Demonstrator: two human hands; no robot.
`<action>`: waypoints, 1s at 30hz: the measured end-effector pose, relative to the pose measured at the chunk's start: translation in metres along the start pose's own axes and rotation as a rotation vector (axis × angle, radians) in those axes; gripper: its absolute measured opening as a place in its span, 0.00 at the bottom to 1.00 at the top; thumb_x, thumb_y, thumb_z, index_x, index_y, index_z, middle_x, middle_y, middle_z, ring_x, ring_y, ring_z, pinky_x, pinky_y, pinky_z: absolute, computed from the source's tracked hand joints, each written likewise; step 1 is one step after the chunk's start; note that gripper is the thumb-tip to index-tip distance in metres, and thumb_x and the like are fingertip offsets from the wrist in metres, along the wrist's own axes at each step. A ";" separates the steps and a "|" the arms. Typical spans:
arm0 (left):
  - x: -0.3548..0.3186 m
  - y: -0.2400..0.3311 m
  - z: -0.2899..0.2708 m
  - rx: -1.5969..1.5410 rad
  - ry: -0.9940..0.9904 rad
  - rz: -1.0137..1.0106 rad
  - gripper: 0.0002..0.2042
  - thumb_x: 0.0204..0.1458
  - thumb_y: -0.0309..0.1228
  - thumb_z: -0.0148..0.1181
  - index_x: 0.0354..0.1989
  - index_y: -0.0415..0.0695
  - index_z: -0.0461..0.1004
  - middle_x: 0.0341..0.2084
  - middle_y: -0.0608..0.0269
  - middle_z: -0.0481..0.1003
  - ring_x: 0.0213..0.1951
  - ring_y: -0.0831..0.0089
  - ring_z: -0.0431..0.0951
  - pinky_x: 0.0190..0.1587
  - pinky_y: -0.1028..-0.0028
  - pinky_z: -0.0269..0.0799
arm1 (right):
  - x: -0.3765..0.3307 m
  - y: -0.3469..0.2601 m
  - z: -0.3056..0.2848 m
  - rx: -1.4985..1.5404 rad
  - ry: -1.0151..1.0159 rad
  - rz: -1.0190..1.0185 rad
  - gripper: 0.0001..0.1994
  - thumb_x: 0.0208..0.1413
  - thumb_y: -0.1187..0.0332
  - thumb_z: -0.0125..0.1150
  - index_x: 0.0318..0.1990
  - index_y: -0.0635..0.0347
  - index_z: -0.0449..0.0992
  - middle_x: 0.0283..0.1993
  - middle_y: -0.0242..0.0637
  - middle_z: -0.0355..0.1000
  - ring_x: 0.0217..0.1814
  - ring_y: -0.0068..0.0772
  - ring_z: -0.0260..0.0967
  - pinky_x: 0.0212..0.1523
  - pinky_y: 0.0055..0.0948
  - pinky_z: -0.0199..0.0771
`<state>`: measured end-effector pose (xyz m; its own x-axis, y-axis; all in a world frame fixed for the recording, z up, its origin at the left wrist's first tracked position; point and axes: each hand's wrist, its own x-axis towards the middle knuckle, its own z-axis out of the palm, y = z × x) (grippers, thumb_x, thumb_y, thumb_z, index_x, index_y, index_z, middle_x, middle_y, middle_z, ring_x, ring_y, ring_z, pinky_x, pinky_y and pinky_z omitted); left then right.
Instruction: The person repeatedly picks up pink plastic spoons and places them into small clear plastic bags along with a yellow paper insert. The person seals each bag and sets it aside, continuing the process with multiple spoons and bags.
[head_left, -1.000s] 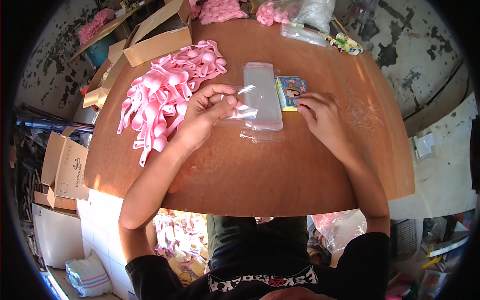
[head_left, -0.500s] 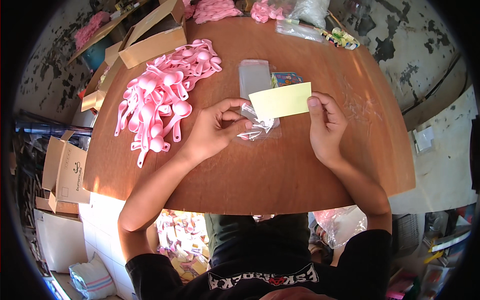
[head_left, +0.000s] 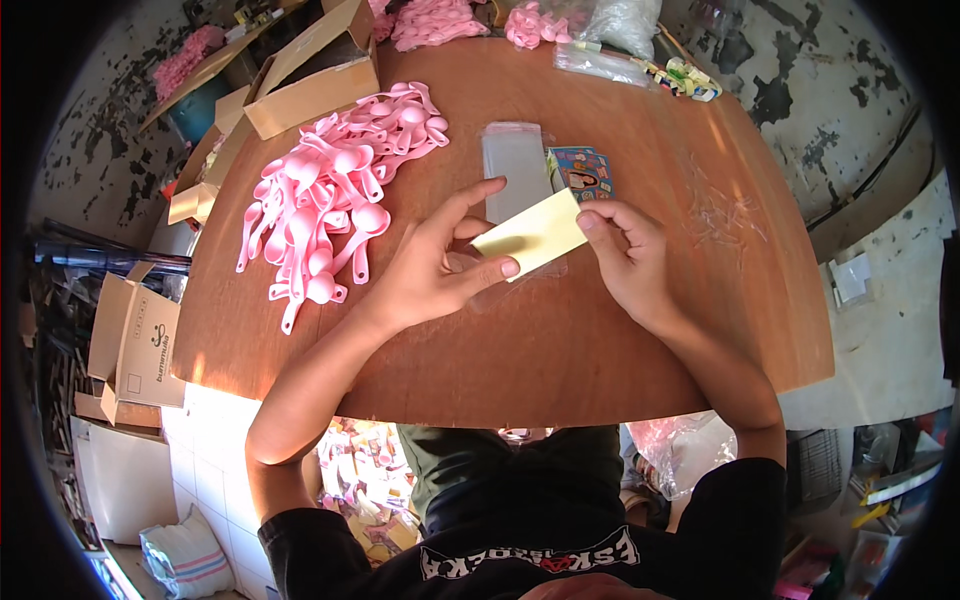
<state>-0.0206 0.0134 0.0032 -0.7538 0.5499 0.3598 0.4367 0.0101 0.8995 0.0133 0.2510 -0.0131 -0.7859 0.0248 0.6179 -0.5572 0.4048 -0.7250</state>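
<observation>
A pale yellow card [head_left: 532,236] is being pinched at both ends above the middle of the round wooden table [head_left: 560,360]: the left hand [head_left: 440,265] is clenching its near-left corner between thumb and fingers, and the right hand [head_left: 622,255] is gripping its right edge. A thin clear sleeve [head_left: 500,275] is being held under the card by the left hand; how far it is opened cannot be told.

Just behind the card, a stack of clear bags [head_left: 515,178] and a pile of printed colour cards [head_left: 582,172] are lying side by side. A heap of pink plastic spoons [head_left: 335,195] is lying well to the left, with open cardboard boxes [head_left: 310,70] beyond it.

Risks, as judged: card corner is likely being caught on the sleeve mouth if tilted, causing a crease or a split seam. Slippery film could be lost from the left pinch.
</observation>
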 end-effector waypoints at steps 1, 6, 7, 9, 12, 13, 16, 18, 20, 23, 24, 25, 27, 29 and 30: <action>0.000 0.003 0.000 -0.061 0.016 -0.020 0.30 0.54 0.22 0.63 0.66 0.39 0.58 0.33 0.56 0.81 0.35 0.79 0.80 0.36 0.78 0.77 | 0.000 0.003 0.000 0.000 0.001 -0.001 0.07 0.61 0.71 0.60 0.40 0.67 0.78 0.36 0.37 0.78 0.37 0.21 0.73 0.39 0.23 0.72; 0.002 -0.008 -0.009 -0.105 -0.016 -0.116 0.31 0.54 0.21 0.63 0.66 0.39 0.58 0.33 0.57 0.81 0.34 0.79 0.80 0.38 0.78 0.76 | 0.002 0.003 0.001 0.226 0.116 0.138 0.09 0.61 0.68 0.61 0.39 0.67 0.78 0.36 0.32 0.78 0.38 0.19 0.71 0.40 0.22 0.72; 0.003 -0.008 -0.008 -0.091 -0.004 -0.126 0.30 0.54 0.20 0.63 0.65 0.39 0.59 0.33 0.57 0.81 0.34 0.79 0.80 0.38 0.78 0.76 | 0.001 0.003 0.002 0.262 0.130 0.159 0.09 0.61 0.68 0.62 0.39 0.66 0.78 0.36 0.32 0.77 0.38 0.19 0.71 0.40 0.21 0.71; 0.003 -0.004 -0.007 -0.092 -0.020 -0.152 0.30 0.54 0.21 0.63 0.65 0.39 0.59 0.33 0.58 0.81 0.34 0.80 0.79 0.37 0.78 0.75 | -0.001 0.005 0.003 0.221 0.096 0.133 0.08 0.60 0.69 0.62 0.39 0.66 0.78 0.36 0.32 0.77 0.38 0.19 0.71 0.41 0.21 0.71; 0.002 -0.001 -0.006 -0.066 -0.049 -0.182 0.30 0.53 0.21 0.64 0.65 0.39 0.59 0.33 0.59 0.81 0.35 0.82 0.78 0.38 0.80 0.74 | -0.005 0.004 0.005 0.204 -0.008 0.089 0.07 0.59 0.70 0.63 0.40 0.65 0.78 0.36 0.33 0.77 0.38 0.20 0.71 0.41 0.22 0.70; 0.002 -0.001 -0.006 -0.039 -0.062 -0.185 0.30 0.53 0.20 0.64 0.65 0.39 0.59 0.33 0.59 0.81 0.35 0.82 0.78 0.38 0.81 0.72 | -0.006 0.003 0.005 0.226 -0.077 0.069 0.07 0.59 0.70 0.63 0.40 0.65 0.78 0.36 0.33 0.77 0.38 0.20 0.71 0.42 0.22 0.70; 0.001 0.000 -0.004 0.006 -0.076 -0.157 0.30 0.53 0.22 0.65 0.65 0.39 0.60 0.33 0.59 0.82 0.35 0.84 0.77 0.36 0.81 0.71 | -0.004 -0.008 0.006 0.152 -0.212 -0.036 0.07 0.60 0.70 0.62 0.41 0.64 0.79 0.40 0.36 0.75 0.41 0.24 0.72 0.42 0.24 0.71; -0.001 0.000 -0.003 0.030 -0.083 -0.138 0.30 0.53 0.22 0.65 0.64 0.38 0.61 0.32 0.59 0.82 0.35 0.84 0.77 0.36 0.81 0.71 | -0.003 -0.011 0.005 0.112 -0.334 -0.110 0.08 0.59 0.71 0.62 0.43 0.64 0.79 0.44 0.37 0.74 0.43 0.26 0.71 0.43 0.25 0.71; 0.000 0.004 0.000 0.055 -0.092 -0.116 0.29 0.53 0.23 0.65 0.64 0.38 0.62 0.32 0.59 0.82 0.35 0.84 0.77 0.36 0.81 0.71 | -0.004 -0.014 0.009 0.127 -0.347 -0.116 0.08 0.59 0.71 0.62 0.43 0.64 0.79 0.45 0.37 0.74 0.42 0.26 0.71 0.43 0.25 0.72; -0.002 0.011 0.003 0.154 -0.109 -0.035 0.28 0.53 0.23 0.65 0.63 0.37 0.63 0.32 0.59 0.82 0.34 0.85 0.76 0.36 0.81 0.71 | -0.007 -0.015 0.010 0.215 -0.387 -0.051 0.08 0.59 0.72 0.62 0.45 0.63 0.80 0.45 0.37 0.74 0.42 0.25 0.72 0.42 0.25 0.73; -0.002 0.010 0.005 0.150 -0.092 -0.019 0.28 0.53 0.23 0.65 0.63 0.37 0.63 0.32 0.59 0.82 0.34 0.86 0.76 0.36 0.81 0.71 | -0.006 -0.014 0.009 0.284 -0.416 0.015 0.09 0.58 0.72 0.62 0.45 0.62 0.80 0.45 0.37 0.75 0.42 0.24 0.72 0.42 0.24 0.73; -0.002 0.011 0.006 0.146 -0.074 -0.003 0.28 0.53 0.23 0.65 0.63 0.37 0.64 0.31 0.59 0.82 0.34 0.86 0.76 0.35 0.81 0.71 | -0.005 -0.013 0.007 0.283 -0.416 0.009 0.09 0.58 0.72 0.62 0.45 0.62 0.80 0.45 0.37 0.75 0.42 0.24 0.72 0.42 0.24 0.73; -0.001 0.018 0.006 0.177 -0.075 -0.001 0.28 0.53 0.23 0.66 0.63 0.37 0.63 0.31 0.59 0.82 0.34 0.86 0.76 0.36 0.80 0.71 | -0.006 -0.013 0.006 0.318 -0.431 0.058 0.08 0.58 0.73 0.62 0.45 0.62 0.80 0.45 0.37 0.75 0.43 0.25 0.73 0.42 0.23 0.74; -0.002 0.021 0.006 0.208 -0.077 -0.002 0.29 0.53 0.23 0.66 0.63 0.37 0.63 0.31 0.59 0.82 0.34 0.86 0.76 0.37 0.80 0.71 | -0.006 -0.015 0.005 0.329 -0.440 0.056 0.09 0.59 0.73 0.62 0.46 0.62 0.79 0.45 0.37 0.75 0.44 0.25 0.73 0.43 0.23 0.75; -0.002 0.021 0.007 0.211 -0.062 0.010 0.29 0.53 0.24 0.66 0.63 0.37 0.63 0.31 0.59 0.82 0.34 0.86 0.76 0.37 0.80 0.71 | -0.006 -0.016 0.006 0.340 -0.450 0.057 0.09 0.59 0.73 0.61 0.47 0.62 0.79 0.46 0.37 0.75 0.44 0.25 0.73 0.44 0.23 0.75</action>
<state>-0.0064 0.0180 0.0192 -0.7204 0.6009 0.3462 0.5418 0.1760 0.8219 0.0251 0.2393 -0.0067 -0.8127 -0.3845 0.4378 -0.5068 0.0957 -0.8568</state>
